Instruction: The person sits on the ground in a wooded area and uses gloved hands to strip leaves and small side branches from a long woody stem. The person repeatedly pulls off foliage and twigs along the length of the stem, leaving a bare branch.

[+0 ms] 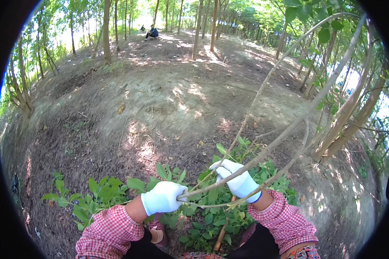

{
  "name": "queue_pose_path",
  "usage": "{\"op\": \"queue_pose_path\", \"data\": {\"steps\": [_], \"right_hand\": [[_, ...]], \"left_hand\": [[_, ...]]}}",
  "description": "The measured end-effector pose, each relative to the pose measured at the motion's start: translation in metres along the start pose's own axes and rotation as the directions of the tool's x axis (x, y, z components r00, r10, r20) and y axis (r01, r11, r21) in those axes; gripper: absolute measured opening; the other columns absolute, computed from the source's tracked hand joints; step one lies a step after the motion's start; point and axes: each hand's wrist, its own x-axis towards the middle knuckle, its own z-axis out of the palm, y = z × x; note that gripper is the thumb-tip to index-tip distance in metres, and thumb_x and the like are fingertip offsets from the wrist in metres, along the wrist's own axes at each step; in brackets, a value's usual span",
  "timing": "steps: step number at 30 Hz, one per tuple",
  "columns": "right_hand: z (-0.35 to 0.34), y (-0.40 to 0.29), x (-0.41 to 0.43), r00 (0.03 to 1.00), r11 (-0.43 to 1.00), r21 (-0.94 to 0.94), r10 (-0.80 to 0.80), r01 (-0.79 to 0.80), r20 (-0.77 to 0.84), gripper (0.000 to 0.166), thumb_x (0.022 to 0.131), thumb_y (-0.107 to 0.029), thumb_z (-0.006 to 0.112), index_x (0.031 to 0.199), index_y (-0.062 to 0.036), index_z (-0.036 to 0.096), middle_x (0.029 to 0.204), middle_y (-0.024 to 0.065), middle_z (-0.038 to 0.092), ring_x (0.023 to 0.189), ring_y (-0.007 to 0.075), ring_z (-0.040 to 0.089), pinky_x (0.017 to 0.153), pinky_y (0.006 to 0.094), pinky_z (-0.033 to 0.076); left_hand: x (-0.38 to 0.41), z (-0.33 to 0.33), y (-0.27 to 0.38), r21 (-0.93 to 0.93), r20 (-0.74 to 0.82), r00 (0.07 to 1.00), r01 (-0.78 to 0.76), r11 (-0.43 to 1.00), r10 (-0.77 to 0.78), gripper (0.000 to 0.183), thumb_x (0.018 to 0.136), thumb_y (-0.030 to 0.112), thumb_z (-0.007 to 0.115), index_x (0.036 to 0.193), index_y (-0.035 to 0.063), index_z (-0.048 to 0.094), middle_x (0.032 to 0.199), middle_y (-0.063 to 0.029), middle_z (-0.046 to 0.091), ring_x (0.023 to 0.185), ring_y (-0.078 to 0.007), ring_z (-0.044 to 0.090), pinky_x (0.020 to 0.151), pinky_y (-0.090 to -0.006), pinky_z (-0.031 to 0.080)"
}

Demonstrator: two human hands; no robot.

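Observation:
My left hand (168,197), in a white knit glove, is closed around the lower end of a leafy branch (288,131). Its stem forks and arches up to the right, passing in front of my other wrist. With its gloved fingertips, my right hand (238,181) pinches a thinner side shoot (256,100) that rises towards the top right. Green leaves (99,194) spread out to the left of my left wrist. Below both hands lies leafy greenery (210,223), and a wooden stick or handle (221,234) shows among it, partly hidden by leaves.
Bare, sun-dappled soil (168,106) slopes up ahead with twigs and dry leaves. Tree trunks (347,126) lean close on the right; others (107,32) stand farther back. A person (152,32) sits in the distance. My shoe (162,231) is beside the greenery.

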Motion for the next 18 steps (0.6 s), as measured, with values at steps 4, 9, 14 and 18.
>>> {"op": "queue_pose_path", "data": {"steps": [4,9,14,18], "right_hand": [[-0.002,0.017,-0.002,0.972,0.877,-0.423,-0.232,0.229,0.045,0.016,0.087,-0.004,0.054,0.102,0.0001,0.06,0.08,0.0115,0.061,0.063,0.0242,0.062,0.055,0.0367,0.05],[0.005,-0.01,-0.005,0.998,0.994,-0.11,-0.029,0.023,-0.055,0.023,0.095,-0.011,0.047,0.105,0.0012,0.063,0.084,0.0101,0.065,0.073,0.0227,0.063,0.069,0.0347,0.052],[0.003,0.013,-0.002,0.973,0.927,-0.364,-0.159,0.089,-0.167,0.019,0.093,-0.013,0.05,0.102,-0.0025,0.063,0.089,0.0159,0.066,0.083,0.0326,0.065,0.071,0.0392,0.052],[-0.004,0.036,0.001,0.949,0.818,-0.574,-0.209,0.038,-0.235,0.014,0.092,-0.013,0.053,0.097,-0.0036,0.061,0.088,0.0171,0.063,0.081,0.0356,0.063,0.067,0.0405,0.051]], "left_hand": [[0.003,-0.004,0.005,0.036,-0.236,0.969,0.081,0.996,-0.071,0.003,0.079,0.011,0.061,0.082,0.0117,0.062,0.071,-0.0123,0.062,0.066,-0.0334,0.062,0.059,-0.0408,0.05],[0.001,-0.003,0.001,0.039,-0.378,0.924,0.085,0.996,-0.064,0.007,0.077,0.01,0.062,0.084,0.0112,0.062,0.072,-0.0122,0.061,0.066,-0.0348,0.062,0.059,-0.0419,0.05],[0.003,0.0,0.0,0.016,-0.301,0.953,0.034,0.999,-0.028,0.005,0.08,0.014,0.062,0.084,0.0106,0.063,0.069,-0.0128,0.06,0.064,-0.0347,0.061,0.058,-0.042,0.049],[0.004,-0.006,0.009,0.015,-0.221,0.974,0.05,0.999,-0.045,0.008,0.083,0.018,0.063,0.082,0.0105,0.064,0.067,-0.0129,0.06,0.062,-0.0337,0.061,0.057,-0.0407,0.049]]}}
